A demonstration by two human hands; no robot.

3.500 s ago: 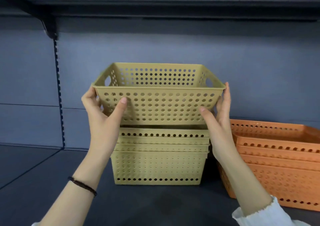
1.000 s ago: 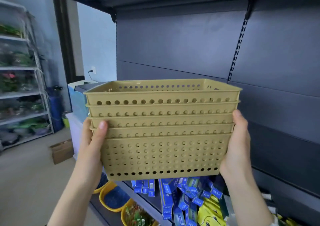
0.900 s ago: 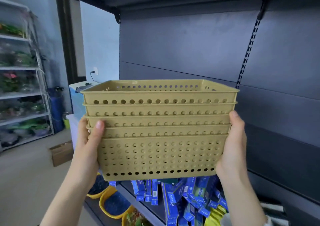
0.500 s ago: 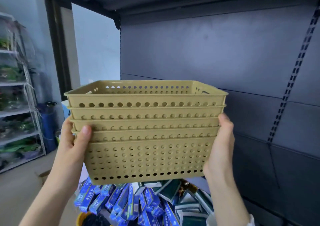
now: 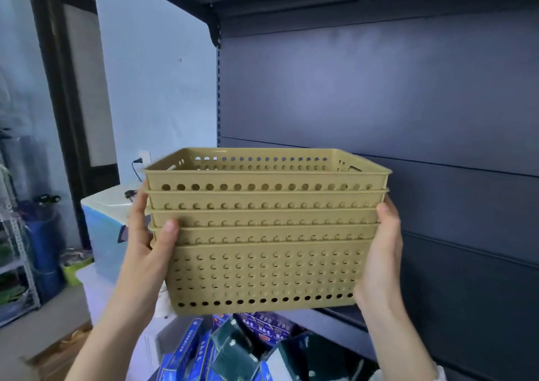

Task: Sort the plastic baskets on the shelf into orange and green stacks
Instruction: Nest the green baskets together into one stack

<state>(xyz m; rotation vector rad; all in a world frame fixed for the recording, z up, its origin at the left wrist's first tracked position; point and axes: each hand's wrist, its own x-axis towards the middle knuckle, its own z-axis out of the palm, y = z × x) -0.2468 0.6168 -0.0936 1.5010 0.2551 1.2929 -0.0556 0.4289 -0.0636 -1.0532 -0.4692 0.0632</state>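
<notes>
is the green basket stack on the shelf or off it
Off it. The left hand and right hand hold the green basket stack by its sides, with blue boxes showing beneath.

Single view: head-worn, wide-angle, first person. Faces forward and slightly down; the lens sits just above the top rim of the green basket stack [image 5: 262,264], which is near and fills the centre. Left grip [image 5: 148,252] enters from 7 o'clock, right grip [image 5: 382,258] from 5 o'clock. Dark shelf back panel [image 5: 379,103] spans 12 to 4 o'clock, close behind. Blue boxes [image 5: 186,354] at 6 o'clock, seen from above. Room wall [image 5: 157,88] at 11 o'clock and wire rack [image 5: 17,249] at 9 o'clock lie farther off.
</notes>
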